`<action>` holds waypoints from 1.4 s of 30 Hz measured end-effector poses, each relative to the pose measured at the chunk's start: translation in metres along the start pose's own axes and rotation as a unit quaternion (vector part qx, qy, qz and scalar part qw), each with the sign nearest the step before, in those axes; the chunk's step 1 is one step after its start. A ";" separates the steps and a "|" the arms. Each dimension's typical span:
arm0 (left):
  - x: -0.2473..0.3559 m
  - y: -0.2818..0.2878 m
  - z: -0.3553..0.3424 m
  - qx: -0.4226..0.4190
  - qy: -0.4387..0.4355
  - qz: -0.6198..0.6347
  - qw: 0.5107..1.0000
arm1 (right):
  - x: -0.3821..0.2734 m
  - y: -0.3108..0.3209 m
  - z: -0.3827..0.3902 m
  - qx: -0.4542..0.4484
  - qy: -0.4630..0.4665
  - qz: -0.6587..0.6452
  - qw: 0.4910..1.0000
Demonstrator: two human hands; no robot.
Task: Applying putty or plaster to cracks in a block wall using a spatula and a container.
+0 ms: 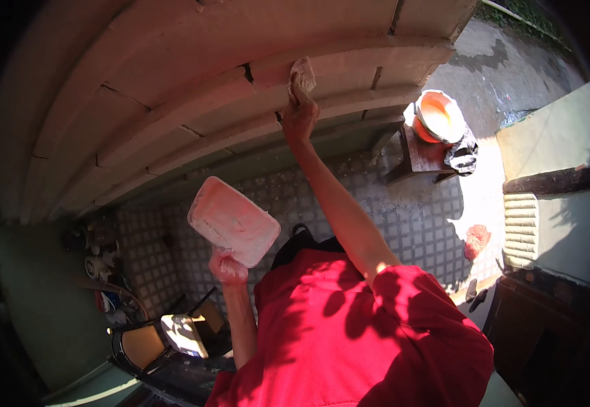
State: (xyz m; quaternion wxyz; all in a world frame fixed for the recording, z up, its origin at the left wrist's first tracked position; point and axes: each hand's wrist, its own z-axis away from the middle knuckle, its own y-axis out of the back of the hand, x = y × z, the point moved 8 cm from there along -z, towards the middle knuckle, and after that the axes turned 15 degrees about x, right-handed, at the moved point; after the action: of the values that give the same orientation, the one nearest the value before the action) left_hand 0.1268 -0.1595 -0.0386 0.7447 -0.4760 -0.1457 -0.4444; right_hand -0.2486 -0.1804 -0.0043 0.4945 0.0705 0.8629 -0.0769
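My right hand (300, 122) is raised to the panelled wall (193, 81), its fingers closed around a flat putty knife (302, 73) smeared with whitish paste. The blade lies close to one of the wall's long ridges; whether it touches cannot be told. Dark cracks and gaps run between the panels nearby. Lower and to the left, my left hand (228, 267) grips a shallow rectangular tub (235, 220) by its near end. Whitish putty coats the tub's inside. The fingers under the tub are partly hidden.
At right, a small wooden stool (425, 150) bears an orange-and-white bucket (439, 117) and a dark plastic bag (464, 156). A crumpled reddish thing (477, 241) lies on the tiled floor (403, 210). A chair (142, 346) and clutter (101, 261) stand lower left.
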 end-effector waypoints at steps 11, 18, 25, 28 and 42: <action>-0.006 0.022 -0.018 0.002 0.030 0.027 0.999 | 0.016 0.009 -0.054 -0.138 -0.022 -0.128 0.982; 0.004 0.011 -0.006 -0.008 0.022 0.020 1.000 | 0.024 0.059 -0.087 0.025 0.048 0.003 0.999; 0.008 0.020 -0.009 -0.009 0.007 0.025 1.000 | 0.015 0.059 -0.068 0.071 -0.059 0.025 0.995; 0.005 0.015 -0.013 0.001 0.020 0.011 1.000 | 0.018 0.020 -0.042 0.090 0.001 0.015 0.996; 0.011 -0.022 -0.051 -0.055 0.052 -0.012 0.997 | -0.004 0.032 -0.033 0.030 0.030 0.108 0.993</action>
State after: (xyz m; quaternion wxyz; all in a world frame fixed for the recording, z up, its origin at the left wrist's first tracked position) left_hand 0.1051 -0.2107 -0.0448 0.7189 -0.4906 -0.0878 -0.4845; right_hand -0.2682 -0.1421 0.0139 0.4717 0.1803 0.8618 -0.0468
